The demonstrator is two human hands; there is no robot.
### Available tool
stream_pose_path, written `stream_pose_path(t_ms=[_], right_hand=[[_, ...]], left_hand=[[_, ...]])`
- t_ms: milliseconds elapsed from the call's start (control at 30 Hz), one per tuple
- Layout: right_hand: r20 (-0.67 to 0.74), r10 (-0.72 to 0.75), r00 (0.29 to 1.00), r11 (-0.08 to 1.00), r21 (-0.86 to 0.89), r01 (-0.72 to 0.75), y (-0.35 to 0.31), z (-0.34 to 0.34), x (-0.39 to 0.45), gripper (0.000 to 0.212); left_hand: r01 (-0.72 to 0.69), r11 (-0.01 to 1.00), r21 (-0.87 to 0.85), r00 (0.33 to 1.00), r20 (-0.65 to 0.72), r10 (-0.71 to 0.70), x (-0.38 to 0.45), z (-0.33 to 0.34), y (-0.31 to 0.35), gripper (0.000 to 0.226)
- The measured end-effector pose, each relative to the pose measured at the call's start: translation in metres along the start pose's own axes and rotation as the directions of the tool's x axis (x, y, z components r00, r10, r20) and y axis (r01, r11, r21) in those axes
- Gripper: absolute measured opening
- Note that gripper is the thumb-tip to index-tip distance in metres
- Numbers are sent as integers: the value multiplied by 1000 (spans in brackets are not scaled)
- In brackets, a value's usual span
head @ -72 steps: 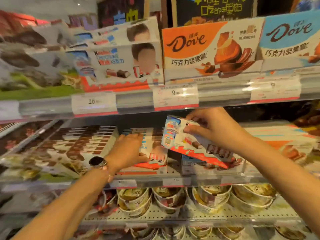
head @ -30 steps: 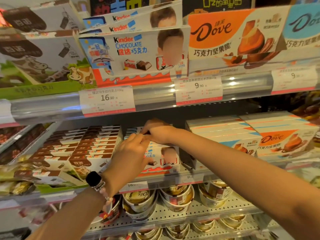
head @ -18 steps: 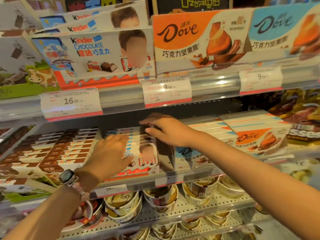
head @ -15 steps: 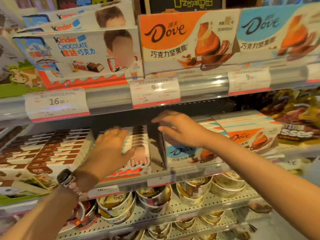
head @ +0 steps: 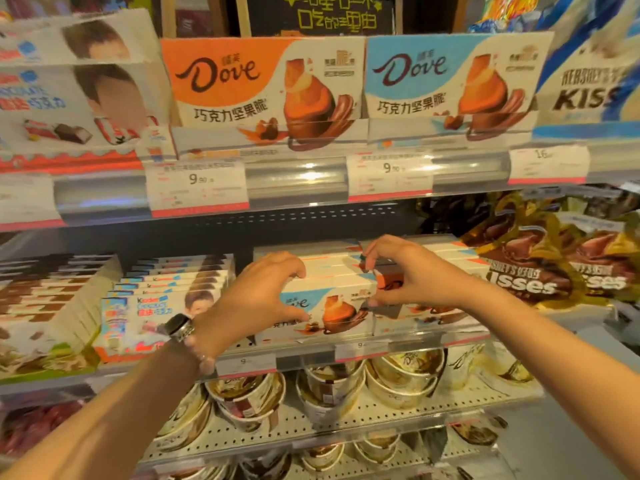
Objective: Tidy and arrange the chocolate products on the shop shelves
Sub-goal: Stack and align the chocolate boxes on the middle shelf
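Observation:
On the middle shelf lies a stack of blue-and-white Dove chocolate boxes (head: 332,306). My left hand (head: 256,299) grips its left end, thumb on the front face and fingers over the top. Beside it stands a stack of orange Dove boxes (head: 426,315); my right hand (head: 412,271) curls around its left end, fingers on top and thumb on the front. A row of Kinder chocolate boxes (head: 152,306) fills the shelf just left of my left hand.
The upper shelf carries upright Kinder (head: 79,109), orange Dove (head: 263,95) and blue Dove (head: 450,88) boxes above a price rail (head: 298,174). Hershey's Kisses bags (head: 554,261) crowd the right. Brown chocolate boxes (head: 45,306) sit at left. Paper tubs (head: 329,386) fill the lower shelf.
Both hands have moved right, off the Kinder row: the left hand onto the blue Dove stack, the right hand onto the orange Dove stack. The view has swung right too.

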State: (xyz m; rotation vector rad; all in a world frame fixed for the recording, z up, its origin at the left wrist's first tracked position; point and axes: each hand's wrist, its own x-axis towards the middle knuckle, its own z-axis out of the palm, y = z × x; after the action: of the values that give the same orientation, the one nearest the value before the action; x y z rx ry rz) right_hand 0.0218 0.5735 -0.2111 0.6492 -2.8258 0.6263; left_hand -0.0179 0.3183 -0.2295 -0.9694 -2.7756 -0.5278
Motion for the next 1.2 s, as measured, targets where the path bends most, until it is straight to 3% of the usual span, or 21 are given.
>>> stream_pose_path(t_ms=[167,367,633,767,833,933,1033,1200], right_hand=[[-18,-40,999,993,-110,38,3,9,2,47],[-92,-124,988,984,-139,111,1,14,7,46],[-107,-118,987,968,208,139,-3,-15,-2,29],[-170,-71,983,966,234,110,11,-43,-24,30],[-220,-50,974,972,212,98,20,-55,-38,33],[-287,3,958,976,209,59,33,-64,-62,31],[-355,43,934,983,180,23,49,-67,-88,30],[-458,81,885,994,104,-37,73,-72,-121,33]], left_hand=[[22,993,116,998,-67,-14,1,1,8,45],[18,999,44,998,-62,-16,-6,-12,17,33],[-68,959,-276,982,-189,16,-18,-46,34,32],[-132,950,-282,963,-264,55,-24,-53,36,33],[-81,956,-282,972,-236,13,-19,-50,35,42],[-11,986,-168,997,-83,-3,-4,-35,36,55],[-74,996,-41,997,-23,73,13,-11,51,53],[-163,986,-24,987,3,164,48,21,88,52]])
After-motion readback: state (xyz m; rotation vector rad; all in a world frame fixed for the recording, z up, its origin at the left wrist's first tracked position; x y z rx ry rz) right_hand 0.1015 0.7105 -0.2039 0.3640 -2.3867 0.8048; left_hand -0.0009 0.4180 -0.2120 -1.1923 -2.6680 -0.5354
